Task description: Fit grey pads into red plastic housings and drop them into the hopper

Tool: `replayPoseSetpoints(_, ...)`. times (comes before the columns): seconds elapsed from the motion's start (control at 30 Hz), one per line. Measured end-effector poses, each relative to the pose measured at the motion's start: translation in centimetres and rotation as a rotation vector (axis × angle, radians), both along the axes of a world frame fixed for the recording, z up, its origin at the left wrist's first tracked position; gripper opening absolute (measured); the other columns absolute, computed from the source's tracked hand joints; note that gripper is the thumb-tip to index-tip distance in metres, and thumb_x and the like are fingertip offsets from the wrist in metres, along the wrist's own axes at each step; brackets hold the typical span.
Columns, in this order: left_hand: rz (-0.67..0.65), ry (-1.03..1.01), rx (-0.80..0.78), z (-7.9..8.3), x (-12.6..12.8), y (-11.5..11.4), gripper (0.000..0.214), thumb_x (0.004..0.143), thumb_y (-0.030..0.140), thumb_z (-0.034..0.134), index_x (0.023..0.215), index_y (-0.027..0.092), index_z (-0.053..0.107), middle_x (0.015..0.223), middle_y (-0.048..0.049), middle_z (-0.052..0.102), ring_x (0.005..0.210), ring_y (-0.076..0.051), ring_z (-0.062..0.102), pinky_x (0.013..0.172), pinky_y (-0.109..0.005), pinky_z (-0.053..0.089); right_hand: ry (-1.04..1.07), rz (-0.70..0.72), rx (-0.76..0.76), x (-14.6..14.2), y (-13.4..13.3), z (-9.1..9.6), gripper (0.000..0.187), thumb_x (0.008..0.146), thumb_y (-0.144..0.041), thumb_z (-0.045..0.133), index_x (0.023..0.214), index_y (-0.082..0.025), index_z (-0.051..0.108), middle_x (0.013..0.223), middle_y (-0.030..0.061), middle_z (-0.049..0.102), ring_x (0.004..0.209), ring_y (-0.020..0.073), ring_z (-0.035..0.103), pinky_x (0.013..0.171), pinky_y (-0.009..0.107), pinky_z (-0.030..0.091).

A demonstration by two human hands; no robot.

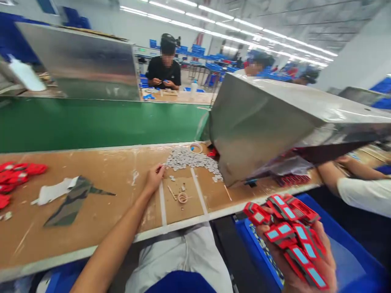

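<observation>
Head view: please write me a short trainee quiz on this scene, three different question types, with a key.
1. True or false: the right hand holds several red pieces.
2. Which is nearest the left hand? A, the camouflage piece; B, the pile of grey pieces; C, the metal box.
3. Fill in: the wide strip just beyond the brown tabletop is ____ in colour.

Key: 1 true; 2 B; 3 green.
</observation>
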State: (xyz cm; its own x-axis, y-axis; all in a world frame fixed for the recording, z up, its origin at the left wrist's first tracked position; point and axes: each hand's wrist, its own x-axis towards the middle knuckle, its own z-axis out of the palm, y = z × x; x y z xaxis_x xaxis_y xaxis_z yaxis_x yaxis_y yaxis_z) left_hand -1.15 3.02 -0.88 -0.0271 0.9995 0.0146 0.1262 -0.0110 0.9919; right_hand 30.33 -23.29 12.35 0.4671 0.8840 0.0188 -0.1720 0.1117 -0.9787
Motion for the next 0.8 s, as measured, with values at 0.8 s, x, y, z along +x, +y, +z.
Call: replayPoseSetpoints(0.8,0.253,-0.215,0.121,-0.9,-9.8,2.8,0.068,0.089,0.073,0.043,0.102,0.012,0.073,0.114,-0.0164,0.074,0.109,-0.028,0.068,0.102,-0.042,0.049,-1.409,1.473,0.799,-24.6,34.8,-8.9,0.048,0.096,-0.039,0.057,0.141,-0.024,0.053,0.149,0.0098,0.050,0.132,0.0318,0.042,0.108,0.051,0.040)
